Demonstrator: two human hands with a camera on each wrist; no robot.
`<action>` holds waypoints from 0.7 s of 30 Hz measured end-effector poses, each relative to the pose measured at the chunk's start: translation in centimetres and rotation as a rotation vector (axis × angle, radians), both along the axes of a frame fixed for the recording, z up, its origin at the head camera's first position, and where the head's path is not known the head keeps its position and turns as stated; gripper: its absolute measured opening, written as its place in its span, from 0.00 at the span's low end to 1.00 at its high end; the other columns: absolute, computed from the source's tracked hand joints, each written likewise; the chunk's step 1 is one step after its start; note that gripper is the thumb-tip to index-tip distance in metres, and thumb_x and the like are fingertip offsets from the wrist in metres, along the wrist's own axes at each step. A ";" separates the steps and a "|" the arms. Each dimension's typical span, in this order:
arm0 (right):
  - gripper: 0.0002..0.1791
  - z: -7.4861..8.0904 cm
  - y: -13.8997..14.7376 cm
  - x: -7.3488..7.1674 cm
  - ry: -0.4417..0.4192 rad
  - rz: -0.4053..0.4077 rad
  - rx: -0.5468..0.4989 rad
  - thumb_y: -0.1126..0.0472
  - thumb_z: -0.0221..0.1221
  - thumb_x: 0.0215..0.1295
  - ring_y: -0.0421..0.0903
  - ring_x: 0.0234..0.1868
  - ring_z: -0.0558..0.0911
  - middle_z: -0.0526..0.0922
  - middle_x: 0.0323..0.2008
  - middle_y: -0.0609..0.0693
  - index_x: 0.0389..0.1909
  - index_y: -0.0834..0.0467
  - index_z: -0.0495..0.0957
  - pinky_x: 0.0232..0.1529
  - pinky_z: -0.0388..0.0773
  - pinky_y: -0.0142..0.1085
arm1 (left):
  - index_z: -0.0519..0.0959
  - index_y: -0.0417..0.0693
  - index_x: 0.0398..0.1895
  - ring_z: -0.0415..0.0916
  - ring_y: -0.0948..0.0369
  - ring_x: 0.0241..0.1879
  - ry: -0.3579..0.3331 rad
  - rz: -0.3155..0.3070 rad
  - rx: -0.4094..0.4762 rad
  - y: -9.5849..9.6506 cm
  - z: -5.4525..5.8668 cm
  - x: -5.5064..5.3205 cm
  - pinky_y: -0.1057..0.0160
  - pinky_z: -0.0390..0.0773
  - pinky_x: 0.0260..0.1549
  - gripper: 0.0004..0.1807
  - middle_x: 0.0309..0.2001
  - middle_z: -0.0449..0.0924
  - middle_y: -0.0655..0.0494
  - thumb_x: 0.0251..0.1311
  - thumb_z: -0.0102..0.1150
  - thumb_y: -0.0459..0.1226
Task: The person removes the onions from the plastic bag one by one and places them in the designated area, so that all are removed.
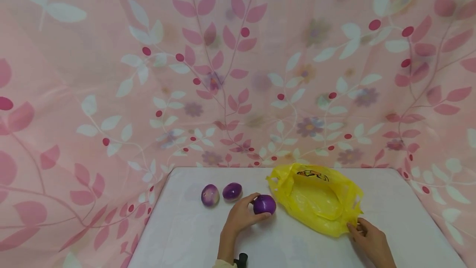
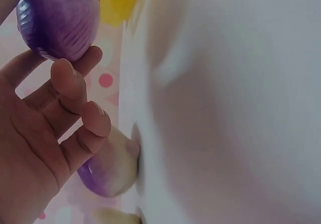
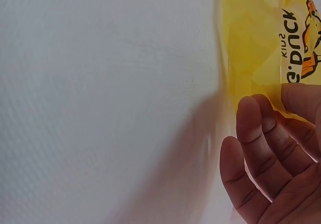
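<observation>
My left hand (image 1: 241, 214) grips a glossy purple onion (image 1: 264, 204) between thumb and fingers, just left of a yellow plastic bag (image 1: 316, 197). In the left wrist view the onion (image 2: 62, 18) shows fine ridges, and it is held off the table surface. The bag lies with its mouth spread open and a printed duck picture near its far rim. At the bag's near right corner, my right hand (image 1: 372, 239) pinches the edge between thumb and fingers. Lettering on the bag (image 3: 256, 43) shows in the right wrist view.
Two more purple onions, one paler (image 1: 210, 195) and one darker (image 1: 232, 192), lie on the white table (image 1: 186, 235) to the left of my left hand. Behind the table hangs a pink flowered curtain (image 1: 238, 106).
</observation>
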State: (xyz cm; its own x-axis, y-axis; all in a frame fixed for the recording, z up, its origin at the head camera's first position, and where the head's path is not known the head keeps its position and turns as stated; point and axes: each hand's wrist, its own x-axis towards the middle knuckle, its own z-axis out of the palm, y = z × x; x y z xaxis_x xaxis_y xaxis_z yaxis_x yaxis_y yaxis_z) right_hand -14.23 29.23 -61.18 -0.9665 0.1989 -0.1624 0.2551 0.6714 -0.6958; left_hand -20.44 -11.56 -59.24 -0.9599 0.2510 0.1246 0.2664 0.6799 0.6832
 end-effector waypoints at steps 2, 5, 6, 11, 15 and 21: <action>0.23 0.1 -0.1 0.0 -0.003 0.002 -0.001 0.46 0.60 0.68 0.43 0.27 0.78 0.82 0.28 0.49 0.39 0.65 0.75 0.26 0.75 0.36 | 0.77 0.59 0.62 0.79 0.56 0.46 0.010 0.016 0.004 -0.5 -0.2 0.2 0.53 0.77 0.44 0.44 0.49 0.82 0.61 0.45 0.62 0.72; 0.24 0.1 -0.1 -0.1 -0.009 0.006 0.003 0.45 0.60 0.67 0.43 0.27 0.78 0.82 0.29 0.49 0.39 0.65 0.75 0.26 0.75 0.36 | 0.78 0.58 0.61 0.80 0.55 0.45 0.030 0.020 0.010 -1.2 -0.5 0.3 0.54 0.78 0.43 0.42 0.48 0.83 0.60 0.46 0.63 0.70; 0.24 0.1 0.0 -0.1 -0.009 0.008 0.005 0.45 0.60 0.67 0.43 0.27 0.78 0.82 0.29 0.49 0.39 0.65 0.75 0.26 0.75 0.36 | 0.78 0.58 0.61 0.80 0.55 0.44 0.038 0.021 0.012 -1.5 -0.6 0.4 0.54 0.78 0.42 0.42 0.47 0.83 0.60 0.46 0.64 0.70; 0.25 -0.1 0.0 0.1 -0.008 0.005 0.007 0.44 0.60 0.67 0.43 0.27 0.78 0.82 0.28 0.48 0.38 0.65 0.75 0.26 0.75 0.36 | 0.78 0.56 0.60 0.79 0.57 0.42 0.060 0.029 -0.011 -2.9 -1.2 0.6 0.56 0.77 0.40 0.40 0.49 0.83 0.59 0.47 0.65 0.68; 0.25 0.0 0.0 0.2 -0.010 0.001 0.010 0.44 0.61 0.67 0.43 0.27 0.78 0.81 0.28 0.48 0.39 0.65 0.75 0.26 0.75 0.36 | 0.77 0.55 0.60 0.78 0.57 0.43 0.044 0.057 -0.031 -4.1 -1.4 1.0 0.55 0.77 0.41 0.41 0.50 0.83 0.58 0.46 0.66 0.68; 0.24 0.0 0.0 0.2 -0.008 -0.004 0.026 0.45 0.61 0.67 0.44 0.27 0.77 0.81 0.28 0.48 0.38 0.65 0.75 0.27 0.75 0.37 | 0.74 0.52 0.66 0.78 0.55 0.46 -0.023 0.098 -0.025 -5.4 -0.7 1.5 0.47 0.76 0.47 0.48 0.54 0.81 0.52 0.45 0.66 0.68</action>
State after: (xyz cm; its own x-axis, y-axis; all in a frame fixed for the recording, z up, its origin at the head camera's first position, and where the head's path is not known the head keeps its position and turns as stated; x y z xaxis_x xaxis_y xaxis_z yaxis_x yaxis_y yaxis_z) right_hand -14.07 29.27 -61.19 -0.9644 0.2067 -0.1650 0.2632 0.6882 -0.6761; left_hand -18.95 -16.99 -59.94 -0.9827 0.1580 0.0970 0.1819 0.7187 0.6711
